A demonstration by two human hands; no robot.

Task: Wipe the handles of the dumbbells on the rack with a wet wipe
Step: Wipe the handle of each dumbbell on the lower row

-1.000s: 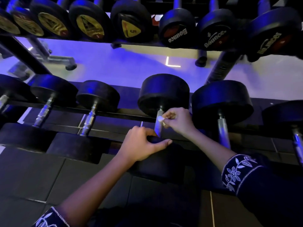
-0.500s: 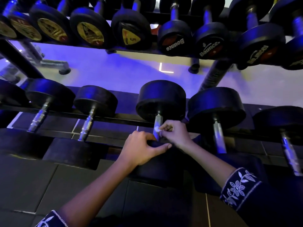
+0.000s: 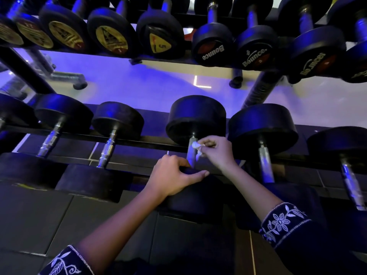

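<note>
On the lower rail of the rack (image 3: 139, 138): black dumbbells lie in a row, handles pointing toward the camera; the dumbbell (image 3: 195, 116) being worked on sits near the middle.
Handle (image 3: 191, 157): a short bright metal bar, of which only a strip shows, the rest covered by fingers and wipe.
Wet wipe (image 3: 195, 144): a small white wad pressed to the top of the handle, just under the far head (image 3: 200, 126); most of it is hidden inside the fist.
Right hand (image 3: 217, 151): fingers curled tight, pinching the wipe against the bar.
Left hand (image 3: 174, 177): fingers bent over the rim of the near head (image 3: 194, 201), thumb stretched along it. It holds the dumbbell there, fingertips hidden behind the knuckles.
Near head: dark, largely lost in shadow.
Upper row (image 3: 160, 34): more dumbbells, cut off by the top edge; some labels read "Bounce", others are too blurred to read.
Sleeves (image 3: 284, 223): dark with white floral trim, cut off at the bottom edge.
</note>
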